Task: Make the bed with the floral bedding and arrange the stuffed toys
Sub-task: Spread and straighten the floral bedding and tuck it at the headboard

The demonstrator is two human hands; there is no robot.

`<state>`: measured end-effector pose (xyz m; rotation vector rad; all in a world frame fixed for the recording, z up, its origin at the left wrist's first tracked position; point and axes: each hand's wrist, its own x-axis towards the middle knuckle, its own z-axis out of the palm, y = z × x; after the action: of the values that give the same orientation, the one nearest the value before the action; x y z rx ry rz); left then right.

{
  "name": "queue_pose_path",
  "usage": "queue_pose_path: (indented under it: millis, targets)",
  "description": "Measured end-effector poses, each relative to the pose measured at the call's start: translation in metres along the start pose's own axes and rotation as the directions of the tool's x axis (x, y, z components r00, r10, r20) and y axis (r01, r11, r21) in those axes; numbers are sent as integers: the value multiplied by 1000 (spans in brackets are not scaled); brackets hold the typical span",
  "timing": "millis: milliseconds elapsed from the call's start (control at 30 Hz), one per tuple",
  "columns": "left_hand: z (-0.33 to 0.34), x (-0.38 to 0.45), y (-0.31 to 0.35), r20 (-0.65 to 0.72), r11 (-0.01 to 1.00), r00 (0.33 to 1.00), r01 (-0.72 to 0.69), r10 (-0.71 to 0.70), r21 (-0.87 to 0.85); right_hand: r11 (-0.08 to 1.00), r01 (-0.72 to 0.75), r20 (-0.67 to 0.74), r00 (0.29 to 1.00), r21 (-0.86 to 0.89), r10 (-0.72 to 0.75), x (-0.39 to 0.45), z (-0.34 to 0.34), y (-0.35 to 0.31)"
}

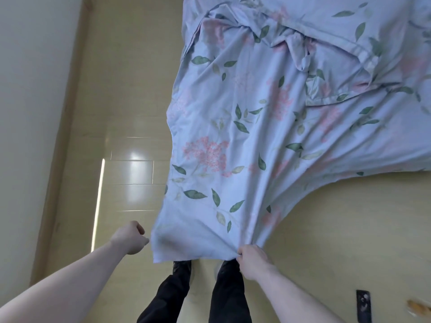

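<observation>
**A:** At the bottom of the frame, right hand (253,262) is pinching a bunched corner of the floral cover (233,141). Left hand (130,237) is curled at the other corner, but whether it's actually gripping, can't tell.

**B:** Looks light and floppy, so I'd hold both corners. The rest is crumpled on the bed (396,145), upper right.

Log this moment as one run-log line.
step: pulling floral cover off bed | left hand: fisted at cover's edge | right hand: pinching its corner | stuffed toys: not visible
</observation>
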<state>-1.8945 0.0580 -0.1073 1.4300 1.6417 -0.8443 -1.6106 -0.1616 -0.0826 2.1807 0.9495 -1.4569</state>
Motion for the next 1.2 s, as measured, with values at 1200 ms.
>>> queue_pose_path:
  millis: [1200]
  targets:
    - [-84,-159,349,-218,886,871,-381,440,264,935,7,-253,963,355,89,-60,-257,166]
